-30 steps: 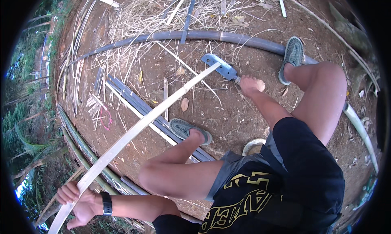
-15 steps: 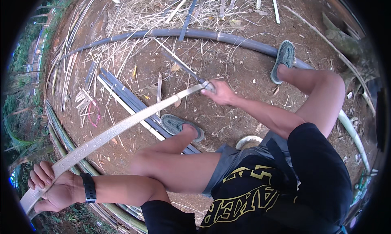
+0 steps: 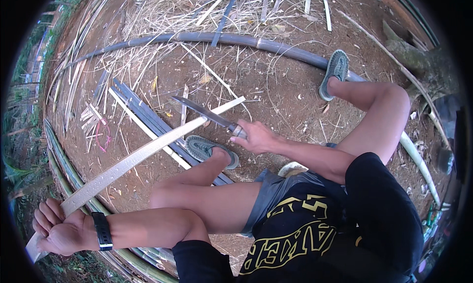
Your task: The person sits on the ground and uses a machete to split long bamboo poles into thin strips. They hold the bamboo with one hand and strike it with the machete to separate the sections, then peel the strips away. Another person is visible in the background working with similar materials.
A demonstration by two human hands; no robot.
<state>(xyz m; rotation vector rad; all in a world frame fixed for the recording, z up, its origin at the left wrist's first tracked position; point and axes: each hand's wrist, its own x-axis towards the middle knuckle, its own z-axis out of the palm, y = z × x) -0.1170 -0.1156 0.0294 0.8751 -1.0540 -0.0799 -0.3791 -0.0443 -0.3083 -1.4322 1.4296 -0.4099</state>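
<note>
A long pale bamboo strip slants across the view from lower left toward the middle. Near its lower end my left hand is closed around it, a black band on the wrist. My right hand grips the handle of a long-bladed knife. The blade points to the upper left and crosses the strip near its far end, seemingly touching its edge. My left foot's woven shoe is just below the blade.
Dark split bamboo slats lie on the dirt beside my left foot. Beyond my feet a long dark bamboo pole curves across, with a heap of thin shavings behind. A pink loop lies at left. A tree trunk stands at right.
The knife has moved down and left along the strip, from its far end back toward my left foot. My left hand keeps its hold at the near end.
</note>
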